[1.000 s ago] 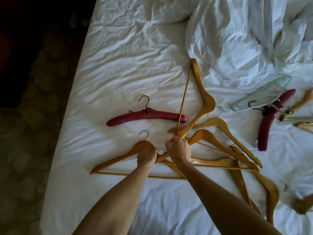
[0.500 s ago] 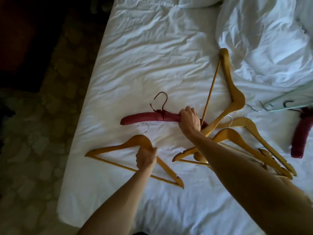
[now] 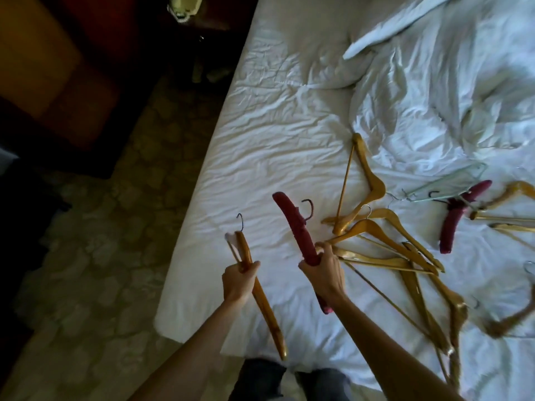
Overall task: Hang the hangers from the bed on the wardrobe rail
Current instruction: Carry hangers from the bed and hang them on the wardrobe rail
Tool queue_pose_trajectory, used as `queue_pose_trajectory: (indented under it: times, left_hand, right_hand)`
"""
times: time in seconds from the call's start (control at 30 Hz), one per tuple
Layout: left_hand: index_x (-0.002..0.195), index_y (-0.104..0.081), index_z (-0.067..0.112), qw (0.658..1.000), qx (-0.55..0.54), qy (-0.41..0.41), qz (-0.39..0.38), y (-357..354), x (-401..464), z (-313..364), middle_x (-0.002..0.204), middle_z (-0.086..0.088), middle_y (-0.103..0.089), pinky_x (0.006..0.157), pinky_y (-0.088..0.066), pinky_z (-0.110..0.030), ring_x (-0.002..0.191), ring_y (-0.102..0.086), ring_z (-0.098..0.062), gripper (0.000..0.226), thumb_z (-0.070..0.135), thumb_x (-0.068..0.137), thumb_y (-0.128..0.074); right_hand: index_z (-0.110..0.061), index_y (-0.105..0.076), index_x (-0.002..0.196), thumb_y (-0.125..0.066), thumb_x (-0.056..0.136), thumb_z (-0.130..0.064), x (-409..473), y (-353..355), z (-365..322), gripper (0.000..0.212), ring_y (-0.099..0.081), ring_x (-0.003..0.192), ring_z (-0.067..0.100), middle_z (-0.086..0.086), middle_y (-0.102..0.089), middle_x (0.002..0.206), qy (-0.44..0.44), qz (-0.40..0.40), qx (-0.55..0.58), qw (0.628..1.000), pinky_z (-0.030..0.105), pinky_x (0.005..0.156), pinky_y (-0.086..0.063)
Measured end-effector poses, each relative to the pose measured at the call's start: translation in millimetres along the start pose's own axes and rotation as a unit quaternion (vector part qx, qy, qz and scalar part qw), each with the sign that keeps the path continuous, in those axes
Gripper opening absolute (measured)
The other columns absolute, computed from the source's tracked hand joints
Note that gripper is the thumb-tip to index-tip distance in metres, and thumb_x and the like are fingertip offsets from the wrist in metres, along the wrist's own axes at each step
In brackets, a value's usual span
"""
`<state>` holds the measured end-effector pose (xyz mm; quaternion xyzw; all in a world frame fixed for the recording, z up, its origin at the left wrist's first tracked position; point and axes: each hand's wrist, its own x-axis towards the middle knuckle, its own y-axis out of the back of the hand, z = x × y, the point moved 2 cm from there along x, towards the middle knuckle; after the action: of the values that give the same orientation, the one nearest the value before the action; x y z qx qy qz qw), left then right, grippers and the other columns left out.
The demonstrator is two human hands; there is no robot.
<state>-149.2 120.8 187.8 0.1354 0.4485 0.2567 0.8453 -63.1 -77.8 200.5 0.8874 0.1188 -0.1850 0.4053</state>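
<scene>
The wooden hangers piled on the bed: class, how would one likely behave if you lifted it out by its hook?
The wooden hangers look rigid, so one would probably keep its shape. They lie crossed and overlapping, so hooks or bars may well snag and drag neighbours along. On the rumpled sheet it would likely slide rather than roll.

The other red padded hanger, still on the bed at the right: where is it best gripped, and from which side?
Probably at its padded lower arm, from above. The red padded hanger lies flat on the sheet; that arm is bare and thick enough to close fingers around. Its hook end is tangled under the clear hanger, so slide it out downward.
</scene>
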Motion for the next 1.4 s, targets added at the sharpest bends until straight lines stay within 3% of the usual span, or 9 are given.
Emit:
queue_pose_trajectory:
  times: [0.1,0.23,0.5,0.73,0.9,1.03,1.13,1.27,1.4]
  left_hand:
    - [0.065,-0.071,0.004,0.998,-0.047,-0.032,-0.026,8,-47,-4,0.063,-0.007,-0.071,0.060,-0.050,-0.027,0.060,-0.067,-0.016,0.036,0.033,0.087,-0.075]
    - [0.075,-0.074,0.004,0.993,-0.092,-0.072,-0.032,18,-112,-19,0.064,-0.001,-0.071,0.053,-0.048,-0.011,0.055,-0.066,-0.007,0.030,0.031,0.091,-0.074]
    - [0.082,-0.073,0.018,0.962,-0.244,-0.040,0.117,86,-206,-85,0.078,0.001,-0.074,0.074,-0.057,-0.028,0.077,-0.070,-0.017,0.019,0.034,0.092,-0.071]
    - [0.083,-0.077,0.016,0.900,-0.340,-0.028,0.272,179,-269,-194,0.070,0.002,-0.073,0.063,-0.053,-0.026,0.066,-0.069,-0.013,0.026,0.042,0.089,-0.072]
    - [0.077,-0.076,0.017,0.840,-0.418,-0.038,0.343,261,-311,-277,0.066,0.004,-0.073,0.058,-0.051,-0.021,0.062,-0.070,-0.010,0.021,0.026,0.095,-0.069]
    - [0.066,-0.067,0.012,0.793,-0.467,-0.029,0.390,344,-328,-348,0.050,0.009,-0.060,0.051,-0.043,-0.017,0.046,-0.057,-0.002,0.028,0.019,0.092,-0.071]
    - [0.067,-0.066,0.008,0.772,-0.478,-0.042,0.417,412,-337,-401,0.052,0.005,-0.056,0.049,-0.041,-0.016,0.049,-0.052,-0.006,0.030,0.023,0.092,-0.072]
    - [0.072,-0.065,-0.004,0.754,-0.487,-0.074,0.434,493,-350,-445,0.059,-0.004,-0.052,0.054,-0.042,-0.025,0.057,-0.050,-0.016,0.039,0.029,0.091,-0.072]
    - [0.085,-0.072,-0.004,0.738,-0.502,-0.109,0.437,564,-356,-469,0.067,-0.014,-0.060,0.061,-0.047,-0.029,0.063,-0.058,-0.019,0.041,0.037,0.090,-0.073]
  right_hand:
    - [-0.021,-0.063,0.091,-0.071,0.077,-0.033,-56,17,-4,0.020,-0.059,0.053,0.011,-0.004,-0.063,0.064,-0.023,-0.019,0.043,0.999,0.029,0.051,-0.048]
    - [-0.014,-0.066,0.089,-0.068,0.089,-0.028,-110,33,-11,0.014,-0.056,0.053,0.009,0.004,-0.061,0.066,0.012,-0.110,0.107,0.988,0.021,0.051,-0.047]
    - [-0.023,-0.061,0.104,-0.066,0.094,-0.030,-206,-1,-70,0.013,-0.067,0.071,0.013,0.000,-0.069,0.083,0.162,-0.290,0.098,0.938,0.020,0.062,-0.051]
    - [-0.029,-0.058,0.099,-0.072,0.085,-0.049,-317,-82,-141,0.028,-0.069,0.070,0.002,-0.016,-0.068,0.083,0.295,-0.373,0.018,0.880,0.014,0.064,-0.057]
    - [-0.034,-0.061,0.096,-0.078,0.080,-0.049,-408,-164,-188,0.028,-0.066,0.070,-0.013,-0.022,-0.067,0.080,0.360,-0.446,-0.012,0.819,0.011,0.062,-0.054]
    - [-0.041,-0.060,0.096,-0.074,0.081,-0.054,-489,-236,-230,0.023,-0.069,0.083,0.001,-0.016,-0.071,0.090,0.374,-0.504,-0.048,0.777,0.025,0.080,-0.059]
    - [-0.036,-0.066,0.102,-0.072,0.082,-0.055,-555,-286,-263,0.028,-0.072,0.081,0.005,-0.012,-0.074,0.087,0.385,-0.535,-0.052,0.750,0.020,0.072,-0.056]
    - [-0.034,-0.066,0.105,-0.069,0.088,-0.050,-631,-337,-308,0.024,-0.065,0.070,-0.010,-0.019,-0.070,0.085,0.419,-0.535,-0.067,0.731,0.004,0.056,-0.043]
    - [-0.028,-0.066,0.110,-0.069,0.089,-0.047,-683,-379,-354,0.029,-0.066,0.071,-0.012,-0.016,-0.072,0.090,0.434,-0.535,-0.058,0.723,0.004,0.056,-0.044]
